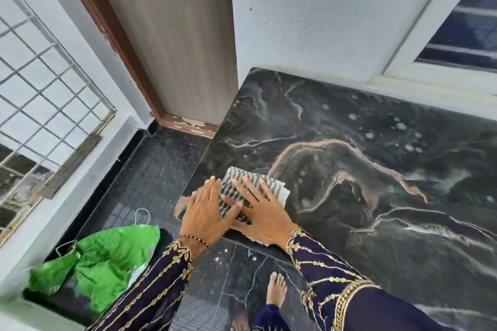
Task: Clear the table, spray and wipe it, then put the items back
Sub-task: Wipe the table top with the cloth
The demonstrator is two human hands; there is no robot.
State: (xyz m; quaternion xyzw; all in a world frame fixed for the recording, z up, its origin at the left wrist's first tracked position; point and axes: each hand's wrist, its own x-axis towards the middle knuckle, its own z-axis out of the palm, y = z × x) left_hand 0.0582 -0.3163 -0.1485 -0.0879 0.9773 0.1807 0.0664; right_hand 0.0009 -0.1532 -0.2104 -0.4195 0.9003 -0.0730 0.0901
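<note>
1. Progress: the cloth (271, 185) is the only loose thing seen on the table (349, 121), so I judge clearing done.
2. Spraying judged done: pale foam spots (400, 126) dot the top toward its far right, near the wall edge.
3. Wiping under way. The cloth lies at the near-left corner of the table, its tail hanging slightly over the near edge. The spots are well apart from it, so most of the top is probably still to wipe.
4. Putting the items back is not begun; none are in view.
5. Hands: left hand (207, 212) and right hand (262, 212) lie side by side, touching, fingers straight and spread, palms pressing the cloth flat. Neither grips it.
6. Materials: the top is polished dark stone with white and rust veins, glossy and hard, with a square corner. The cloth is folded, ribbed, with dark and pale stripes, and looks soft.
7. A crumpled green bag (107, 258) sits on the dark floor, left of the table.
</note>
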